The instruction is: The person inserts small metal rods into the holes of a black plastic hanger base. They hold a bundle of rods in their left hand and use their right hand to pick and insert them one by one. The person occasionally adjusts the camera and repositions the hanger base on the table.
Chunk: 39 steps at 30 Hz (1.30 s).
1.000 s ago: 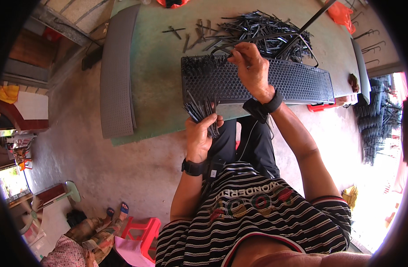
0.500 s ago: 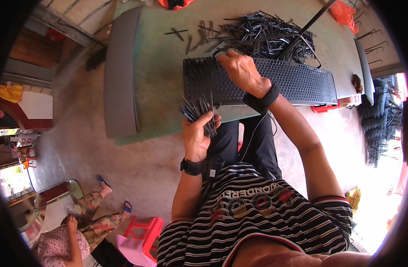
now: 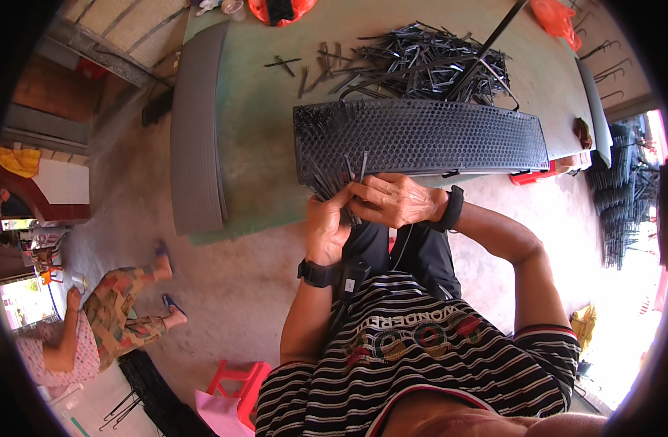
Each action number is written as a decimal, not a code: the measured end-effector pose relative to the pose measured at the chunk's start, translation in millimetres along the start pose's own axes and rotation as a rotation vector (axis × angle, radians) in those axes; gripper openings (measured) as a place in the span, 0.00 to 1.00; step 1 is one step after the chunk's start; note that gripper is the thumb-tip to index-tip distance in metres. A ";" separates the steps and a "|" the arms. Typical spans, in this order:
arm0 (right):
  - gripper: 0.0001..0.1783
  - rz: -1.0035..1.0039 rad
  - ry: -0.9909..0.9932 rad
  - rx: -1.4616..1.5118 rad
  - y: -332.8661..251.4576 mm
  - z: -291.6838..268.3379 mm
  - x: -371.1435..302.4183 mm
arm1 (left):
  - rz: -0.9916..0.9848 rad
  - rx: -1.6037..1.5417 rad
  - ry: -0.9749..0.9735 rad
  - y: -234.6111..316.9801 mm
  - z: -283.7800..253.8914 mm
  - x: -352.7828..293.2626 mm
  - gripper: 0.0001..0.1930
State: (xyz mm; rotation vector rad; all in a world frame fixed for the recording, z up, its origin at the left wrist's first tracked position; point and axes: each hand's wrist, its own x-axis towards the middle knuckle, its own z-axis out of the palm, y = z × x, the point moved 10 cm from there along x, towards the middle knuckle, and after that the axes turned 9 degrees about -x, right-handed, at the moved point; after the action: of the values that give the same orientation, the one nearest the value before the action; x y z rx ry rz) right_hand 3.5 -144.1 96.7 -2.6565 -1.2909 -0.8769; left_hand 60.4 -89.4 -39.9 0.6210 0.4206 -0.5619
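Note:
A bundle of thin dark strips [image 3: 325,177] fans upward from my left hand [image 3: 326,227], whose fingers are closed round it. My right hand [image 3: 398,199] meets the left one at the bundle, its fingers pinched together; a single strip pokes up beside its fingertips, and the exact grip is partly hidden. Just beyond both hands lies a long dark board full of round holes [image 3: 436,138]. Several strips [image 3: 326,120] stand in its left end. A loose heap of the same strips [image 3: 443,62] rests on the green table behind the board.
A dark rod [image 3: 487,51] slants over the heap from a bent frame. Stacked grey sheets [image 3: 197,138] lie along the left of the green table [image 3: 257,131]. Orange-red bags sit at its far side. Another person [image 3: 108,320] and a red stool [image 3: 239,390] are at lower left.
My right hand has come down from the board's left end to the bundle in my left hand. The other person at lower left has shifted, legs and arm in new places.

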 end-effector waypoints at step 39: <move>0.10 1.280 -0.202 1.420 77.1 76.8 -62.1 | -0.090 0.106 -0.026 -7.5 1.4 0.3 0.07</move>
State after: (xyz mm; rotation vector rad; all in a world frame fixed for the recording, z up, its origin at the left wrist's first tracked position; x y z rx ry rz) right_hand 66.0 -215.4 14.7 -1.6484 0.1266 0.4114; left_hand 56.4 -95.5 -42.3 0.6982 0.3971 -0.6808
